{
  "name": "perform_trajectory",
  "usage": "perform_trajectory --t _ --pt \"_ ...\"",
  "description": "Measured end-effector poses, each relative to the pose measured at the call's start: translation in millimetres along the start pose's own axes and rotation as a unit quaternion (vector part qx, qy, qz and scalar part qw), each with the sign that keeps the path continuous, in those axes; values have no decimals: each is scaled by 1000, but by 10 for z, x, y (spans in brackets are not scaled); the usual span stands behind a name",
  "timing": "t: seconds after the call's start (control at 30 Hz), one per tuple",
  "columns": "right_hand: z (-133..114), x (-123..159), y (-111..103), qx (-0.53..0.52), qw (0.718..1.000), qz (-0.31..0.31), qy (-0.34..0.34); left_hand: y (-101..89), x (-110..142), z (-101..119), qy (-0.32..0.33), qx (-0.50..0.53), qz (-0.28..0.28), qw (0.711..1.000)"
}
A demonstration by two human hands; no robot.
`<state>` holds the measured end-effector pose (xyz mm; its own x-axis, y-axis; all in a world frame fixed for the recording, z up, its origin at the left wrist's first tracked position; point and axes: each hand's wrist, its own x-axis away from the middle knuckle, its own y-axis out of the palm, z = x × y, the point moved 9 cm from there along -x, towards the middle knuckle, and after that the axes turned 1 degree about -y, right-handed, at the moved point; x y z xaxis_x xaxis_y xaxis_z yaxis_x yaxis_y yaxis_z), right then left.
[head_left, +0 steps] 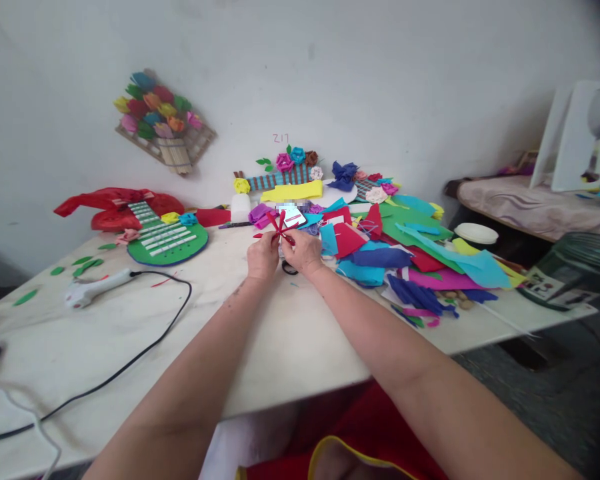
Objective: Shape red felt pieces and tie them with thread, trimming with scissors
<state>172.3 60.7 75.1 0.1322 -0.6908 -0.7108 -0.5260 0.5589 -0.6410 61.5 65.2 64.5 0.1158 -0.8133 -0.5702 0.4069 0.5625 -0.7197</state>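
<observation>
Both my arms reach out over a white table (280,340). My left hand (263,257) and my right hand (304,252) meet near the table's middle, fingers pinched together on a small red paper piece (279,229) with thin strips sticking out like a cross. Just below my right hand lies a dark ring-shaped thing (289,269), partly hidden. Right behind the hands sit a small white and red card (293,217) and purple paper scraps (260,215).
A heap of coloured paper sheets (415,250) covers the table's right side. A white glue gun (97,287) with a black cord (145,347) lies at left, near a green round craft (169,240) and red plastic bag (115,203). Paper flower crafts (290,170) stand against the wall.
</observation>
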Motion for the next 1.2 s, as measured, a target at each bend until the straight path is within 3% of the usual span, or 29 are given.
perform_trajectory --t 0.27,0.77,1.03,1.2 --pt "65 -24 26 37 999 -22 20 29 40 73 6 -59 -22 998" --pt "31 -49 136 100 986 -136 -4 116 70 106 19 -108 -69 992" --pt "-26 -42 205 113 983 -130 -58 121 38 75 -4 -62 -57 996" --pt "-85 -35 207 125 981 -105 -103 106 9 15 -58 51 -34 996"
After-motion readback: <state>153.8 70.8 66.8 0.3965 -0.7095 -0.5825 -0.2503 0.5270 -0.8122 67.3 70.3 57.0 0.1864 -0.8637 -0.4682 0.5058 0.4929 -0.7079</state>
